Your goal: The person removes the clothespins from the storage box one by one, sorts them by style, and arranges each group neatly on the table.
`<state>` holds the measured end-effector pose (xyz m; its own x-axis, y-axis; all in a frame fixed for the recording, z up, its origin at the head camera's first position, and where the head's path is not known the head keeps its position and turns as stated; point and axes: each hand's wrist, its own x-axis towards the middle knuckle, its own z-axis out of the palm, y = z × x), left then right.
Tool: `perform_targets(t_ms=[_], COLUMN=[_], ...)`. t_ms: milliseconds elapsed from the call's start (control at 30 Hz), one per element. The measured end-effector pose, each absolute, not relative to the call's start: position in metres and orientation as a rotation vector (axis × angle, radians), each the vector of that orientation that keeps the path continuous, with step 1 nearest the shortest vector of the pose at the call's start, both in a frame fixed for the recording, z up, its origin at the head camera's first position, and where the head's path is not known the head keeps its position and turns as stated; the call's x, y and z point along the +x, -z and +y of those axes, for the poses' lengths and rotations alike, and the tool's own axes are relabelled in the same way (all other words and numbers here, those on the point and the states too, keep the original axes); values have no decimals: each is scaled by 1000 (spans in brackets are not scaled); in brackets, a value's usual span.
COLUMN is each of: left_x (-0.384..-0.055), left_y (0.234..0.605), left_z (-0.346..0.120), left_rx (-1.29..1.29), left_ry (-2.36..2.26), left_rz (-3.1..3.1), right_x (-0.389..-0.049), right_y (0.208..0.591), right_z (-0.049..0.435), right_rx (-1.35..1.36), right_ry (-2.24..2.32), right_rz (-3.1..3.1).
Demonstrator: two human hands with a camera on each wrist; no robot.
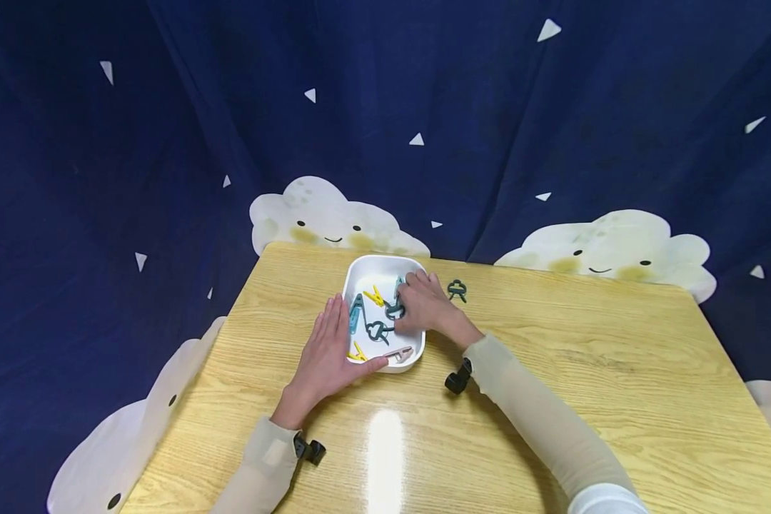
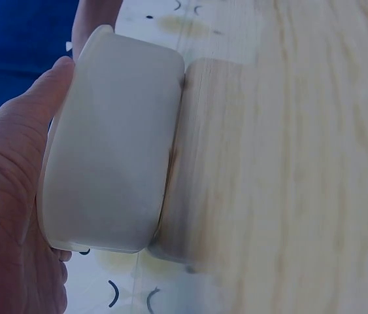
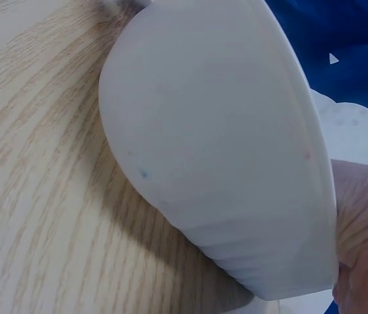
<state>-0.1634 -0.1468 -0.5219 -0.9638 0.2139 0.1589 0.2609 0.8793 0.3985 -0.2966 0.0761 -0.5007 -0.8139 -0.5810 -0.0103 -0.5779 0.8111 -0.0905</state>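
Note:
A white rectangular tub (image 1: 366, 265) stands on the table with small clips inside. My left hand (image 1: 324, 357) rests along its left side with straight fingers, the thumb at the near rim. My right hand (image 1: 424, 303) reaches over the right rim into the tub, its fingers bent downward; their tips are hidden. Beside those fingers lie a teal clip (image 1: 399, 284) and a dark green looped piece (image 1: 395, 312). Also inside are a yellow clip (image 1: 374, 296), a blue-teal clip (image 1: 354, 319), another dark green looped piece (image 1: 377, 331), a second yellow clip (image 1: 358, 353) and a pale pink clip (image 1: 400, 354).
A dark green looped piece (image 1: 457, 290) lies on the wooden table (image 1: 585, 400), right of the tub. Behind the table's back edge hangs a dark blue curtain (image 1: 373, 57) with white clouds and triangles. Each wrist carries a small black camera (image 1: 457, 378).

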Motion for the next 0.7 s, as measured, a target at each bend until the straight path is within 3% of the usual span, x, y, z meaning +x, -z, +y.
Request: perform_targets(t_ms=[700], left_x=[-164], left_y=[523], left_z=[-147], left_rx=[-372], left_ry=[670], left_rz=[-2938], right_x=[-289], right_y=[503], right_z=[76], right_rx=[-829], right_ry=[257], right_rz=[3103])
